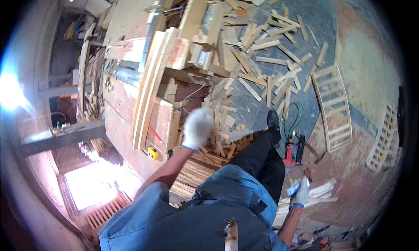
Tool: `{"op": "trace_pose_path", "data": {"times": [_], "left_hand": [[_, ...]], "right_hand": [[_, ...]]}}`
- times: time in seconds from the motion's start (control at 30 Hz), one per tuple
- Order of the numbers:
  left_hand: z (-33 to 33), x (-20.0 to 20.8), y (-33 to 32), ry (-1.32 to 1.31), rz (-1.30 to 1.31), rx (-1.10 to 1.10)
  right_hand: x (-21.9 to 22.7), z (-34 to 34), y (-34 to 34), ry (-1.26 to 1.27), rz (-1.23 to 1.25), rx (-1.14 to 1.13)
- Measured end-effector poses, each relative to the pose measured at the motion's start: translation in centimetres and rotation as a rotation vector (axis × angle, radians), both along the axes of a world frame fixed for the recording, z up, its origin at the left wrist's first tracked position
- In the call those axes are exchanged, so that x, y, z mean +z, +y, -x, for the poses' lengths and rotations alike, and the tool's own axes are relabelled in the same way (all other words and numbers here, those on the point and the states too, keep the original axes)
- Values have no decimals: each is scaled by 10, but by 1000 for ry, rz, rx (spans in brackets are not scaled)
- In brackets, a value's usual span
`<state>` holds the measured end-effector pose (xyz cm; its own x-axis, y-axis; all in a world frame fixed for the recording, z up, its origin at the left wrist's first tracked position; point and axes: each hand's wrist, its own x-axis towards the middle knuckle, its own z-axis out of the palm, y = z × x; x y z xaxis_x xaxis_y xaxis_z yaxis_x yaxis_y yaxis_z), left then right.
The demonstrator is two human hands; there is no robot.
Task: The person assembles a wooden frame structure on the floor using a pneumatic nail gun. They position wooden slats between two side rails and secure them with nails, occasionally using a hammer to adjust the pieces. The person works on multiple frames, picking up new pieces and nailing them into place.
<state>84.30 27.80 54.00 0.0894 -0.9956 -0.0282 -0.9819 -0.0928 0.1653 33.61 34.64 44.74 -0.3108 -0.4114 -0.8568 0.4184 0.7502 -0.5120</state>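
My left hand [198,128], in a white work glove, hovers by the front edge of the wooden workbench [124,133]. Its fingers are smeared and mostly turned away. A yellow tape measure [152,153] and a red pencil [156,134] lie on the bench close to it, beside long pale boards [152,89] stacked along the top. Low on the right, my gloved right hand [302,193] is closed around a small blue-and-white object [293,189] whose kind I cannot make out. Red-handled pliers [308,175] lie just beyond that hand.
A red-and-black nail gun [289,151] with a green hose [293,117] stands on the floor by a hammer [315,153]. Loose wood offcuts [279,78] litter the floor ahead. A slatted wooden frame [334,109] lies to the right. Stacked wood strips [192,174] sit below the bench.
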Motion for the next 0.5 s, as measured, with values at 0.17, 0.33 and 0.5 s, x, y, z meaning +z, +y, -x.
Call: {"op": "trace_pose_path", "data": {"times": [0.17,0.33,0.5], "left_hand": [[-118,51,29,-294,152,541],[-174,48,46,-443,-81,695],[-185,41,28,-501,-73,802]], "right_hand": [[-48,93,50,14,-113,81],[-42,99,34,-2,-127,192],[-45,93,22,-34,-142,269]]}}
